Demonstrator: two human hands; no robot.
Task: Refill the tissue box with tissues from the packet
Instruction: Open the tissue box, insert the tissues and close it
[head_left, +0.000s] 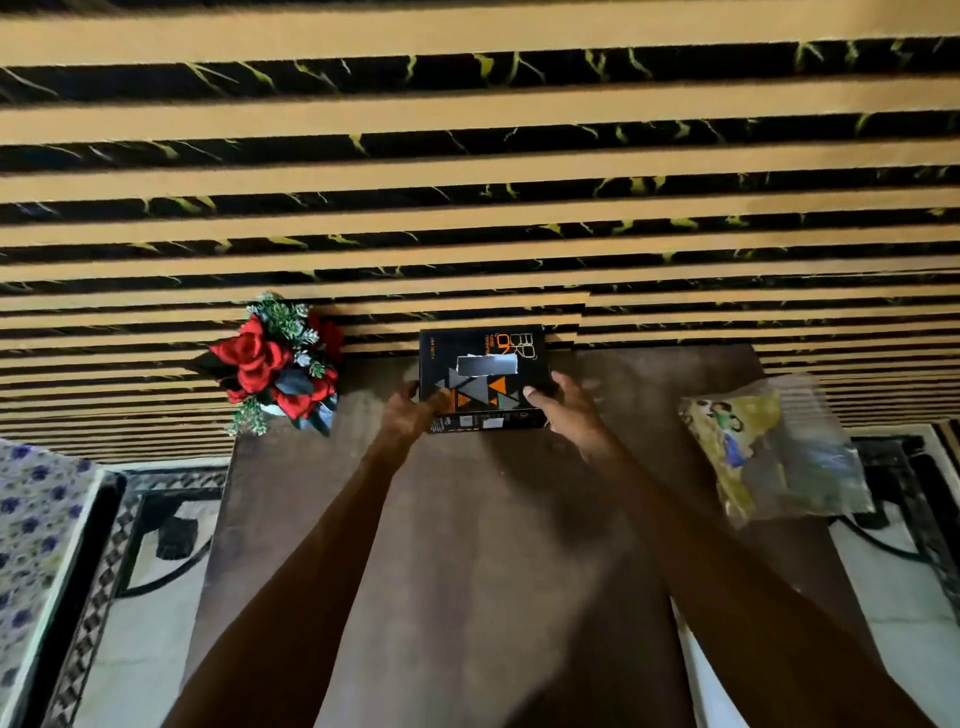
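Note:
A black tissue box (485, 358) with orange and grey triangles and a grey slot on top sits at the far middle of the brown table (467, 545), close to the striped wall. My left hand (413, 410) grips its near left corner. My right hand (563, 410) holds its near right side, thumb on the top face. The tissue packet (769, 447), clear plastic with a yellow print, lies flat on the table's right edge, apart from both hands.
A pot of red artificial roses (278, 364) stands at the table's far left corner. The slatted wall (467, 234) rises directly behind the box. A flower-patterned cloth surface (36, 545) lies low on the left, and patterned floor tiles (156, 571) flank the table.

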